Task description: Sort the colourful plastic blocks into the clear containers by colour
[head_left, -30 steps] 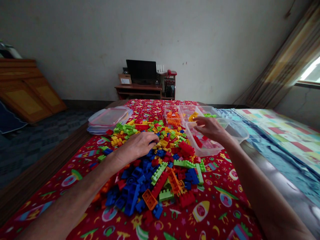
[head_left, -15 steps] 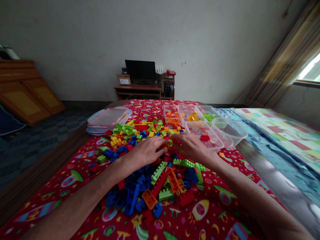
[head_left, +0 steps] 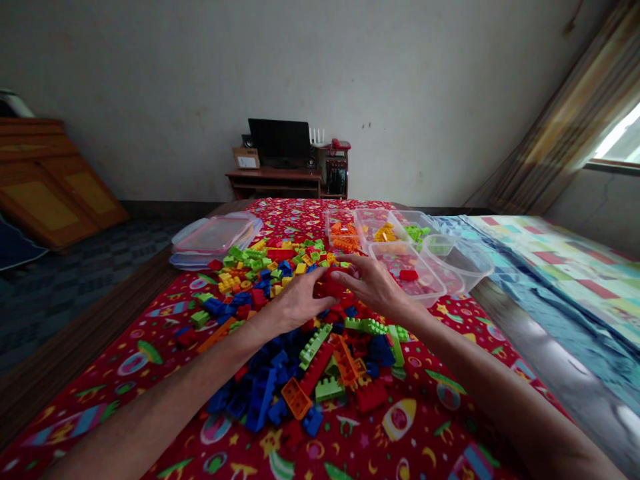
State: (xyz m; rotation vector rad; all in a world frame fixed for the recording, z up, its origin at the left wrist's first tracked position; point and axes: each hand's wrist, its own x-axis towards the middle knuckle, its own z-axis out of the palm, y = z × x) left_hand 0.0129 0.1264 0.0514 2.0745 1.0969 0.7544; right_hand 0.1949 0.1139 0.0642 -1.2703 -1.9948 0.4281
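Observation:
My left hand (head_left: 299, 301) curves over the middle of a brick pile, thumb and fingers bent around a red toy building brick (head_left: 329, 285). Close by on the right, my right hand (head_left: 373, 283) has its thumb and fingers bent together, with red brick showing between them. Whether the two hands share one brick or hold several is hard to make out. Below them lie blue bricks (head_left: 265, 393), a long lime-green brick (head_left: 316, 345) and an orange brick (head_left: 297, 398). Smaller mixed bricks lie beyond the hands.
Clear plastic boxes stand at the right: one with orange bricks (head_left: 344, 239), others with yellow bricks (head_left: 386, 233), green bricks (head_left: 416, 233) and a red brick (head_left: 409, 275). A round clear tub (head_left: 463, 267) stands beside them. Stacked lids (head_left: 215, 237) lie left on the red patterned cloth (head_left: 150, 393).
Both hands have shifted slightly and their fingers now bend around red brick between them. An orange brick now shows beside my left forearm.

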